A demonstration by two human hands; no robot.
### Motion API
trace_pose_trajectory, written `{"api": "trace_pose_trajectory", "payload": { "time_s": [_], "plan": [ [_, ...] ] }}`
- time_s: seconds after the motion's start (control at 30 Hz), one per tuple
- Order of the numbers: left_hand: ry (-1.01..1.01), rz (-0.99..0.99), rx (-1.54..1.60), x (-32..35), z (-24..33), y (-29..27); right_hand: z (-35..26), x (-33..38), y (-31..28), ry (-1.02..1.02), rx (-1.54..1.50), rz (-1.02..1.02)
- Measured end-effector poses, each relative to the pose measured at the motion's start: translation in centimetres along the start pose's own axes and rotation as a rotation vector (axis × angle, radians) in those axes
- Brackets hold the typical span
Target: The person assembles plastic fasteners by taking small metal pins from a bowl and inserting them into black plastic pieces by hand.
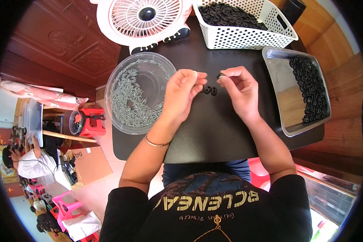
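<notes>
1. Right hand (238, 90) pinching a small black ring-shaped part (220, 75) at the fingertips, above a matte black tabletop (213, 129).
2. Left hand (182, 93) with fingers curled together close beside it; contents too small to tell.
3. Two more black rings (209, 90) lying between both hands.
4. Clear round plastic bowl (139, 92) of grey metal screws just left.
5. Shiny rectangular metal tray (284, 94) with black rings at right.
6. White perforated basket (246, 38) beyond.

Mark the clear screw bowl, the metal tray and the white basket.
clear screw bowl (119, 80), head view, left rim.
metal tray (280, 86), head view, bare floor.
white basket (246, 38), head view, front wall.
</notes>
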State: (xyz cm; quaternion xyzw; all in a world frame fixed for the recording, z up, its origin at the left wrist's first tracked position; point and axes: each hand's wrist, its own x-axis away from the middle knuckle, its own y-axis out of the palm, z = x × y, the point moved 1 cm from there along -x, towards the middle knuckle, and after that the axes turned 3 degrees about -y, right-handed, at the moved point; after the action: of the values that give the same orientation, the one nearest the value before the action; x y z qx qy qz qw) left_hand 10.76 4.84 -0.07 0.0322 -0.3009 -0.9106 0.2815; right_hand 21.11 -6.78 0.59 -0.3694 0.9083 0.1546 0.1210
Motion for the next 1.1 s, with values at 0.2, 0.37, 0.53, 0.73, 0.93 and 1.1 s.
{"api": "trace_pose_trajectory", "payload": {
  "time_s": [0.2,0.37,0.53,0.73,0.93,1.1],
  "plan": [
    [-0.002,-0.007,-0.008,-0.06,0.61,-0.39,0.23,-0.38,-0.15,0.087,-0.020,-0.058],
    [-0.060,-0.033,-0.107,-0.05,0.14,-0.66,0.28,-0.42,-0.30,0.080,-0.050,-0.093],
    [-0.087,-0.046,-0.099,-0.10,0.16,-0.50,-0.11,-0.36,-0.30,0.187,0.009,-0.134],
    [-0.100,-0.076,-0.066,-0.13,0.11,-0.71,0.07,-0.31,-0.30,0.156,-0.013,-0.170],
    [-0.010,-0.109,-0.091,-0.17,0.11,-0.57,-0.03,-0.17,-0.23,0.152,0.025,-0.169],
    [0.022,-0.125,-0.121,-0.14,0.07,-0.71,0.14,-0.09,-0.22,0.149,0.045,-0.172]
  ]
}}
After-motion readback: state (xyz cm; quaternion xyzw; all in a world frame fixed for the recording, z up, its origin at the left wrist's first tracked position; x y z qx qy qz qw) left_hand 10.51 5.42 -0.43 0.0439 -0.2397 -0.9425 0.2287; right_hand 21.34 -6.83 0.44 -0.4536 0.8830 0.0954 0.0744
